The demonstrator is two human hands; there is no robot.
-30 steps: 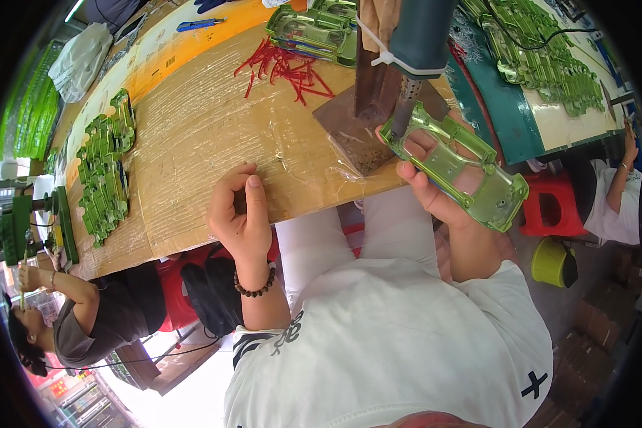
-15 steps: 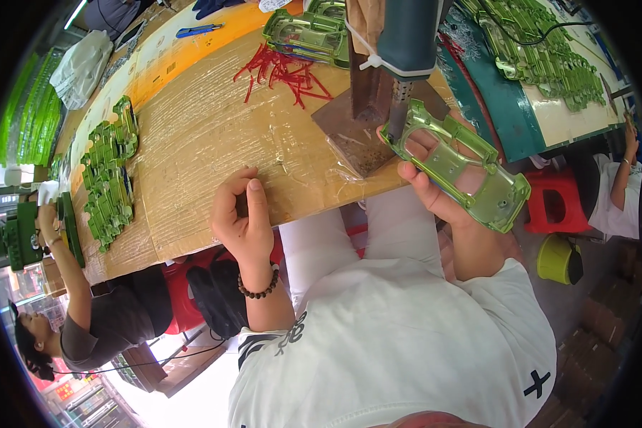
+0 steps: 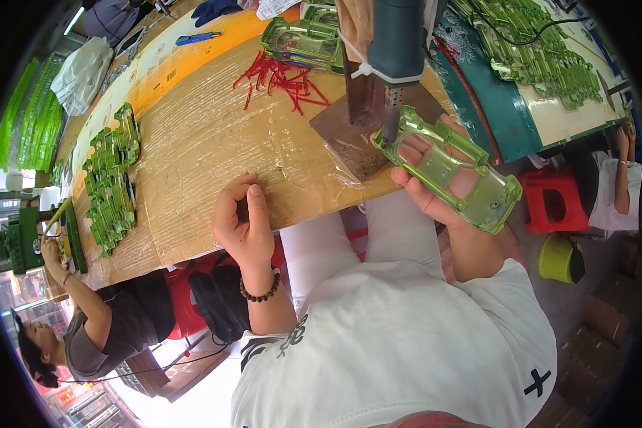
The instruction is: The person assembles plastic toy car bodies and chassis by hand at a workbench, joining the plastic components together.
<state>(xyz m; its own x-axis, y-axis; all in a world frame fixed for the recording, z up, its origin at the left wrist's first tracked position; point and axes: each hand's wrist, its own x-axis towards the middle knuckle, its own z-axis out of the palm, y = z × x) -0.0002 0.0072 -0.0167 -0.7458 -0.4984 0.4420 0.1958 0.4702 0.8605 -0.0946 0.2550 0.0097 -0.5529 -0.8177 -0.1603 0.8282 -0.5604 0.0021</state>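
Observation:
My right hand [image 3: 428, 196] grips a translucent green plastic toy car body [image 3: 449, 167] from beneath, its fingers showing through the openings. The car body's far left end is at the metal nozzle of a dark upright heat gun [image 3: 398, 43]; whether they touch I cannot tell. That tool is tied with a white cable tie to a rusty metal stand [image 3: 335, 135]. At the table's near edge rests my left hand [image 3: 246, 221], fingers curled and thumb up. It wears a beaded bracelet, and its curled fingertips are partly hidden, so what they hold, if anything, does not show.
Green car bodies stand in rows on the left [image 3: 110, 192] and on the right-hand table [image 3: 549, 64]. Red strips [image 3: 282, 82] lie beside another car body [image 3: 303, 43]. A blue utility knife [image 3: 198, 38] lies farther back. A co-worker [image 3: 114, 321] sits at the left, another person at the right.
The car body in my right hand has shifted slightly left. My left hand stays nearly still. The co-worker's hand at the left has lowered, and a yellow stick-like thing now shows there.

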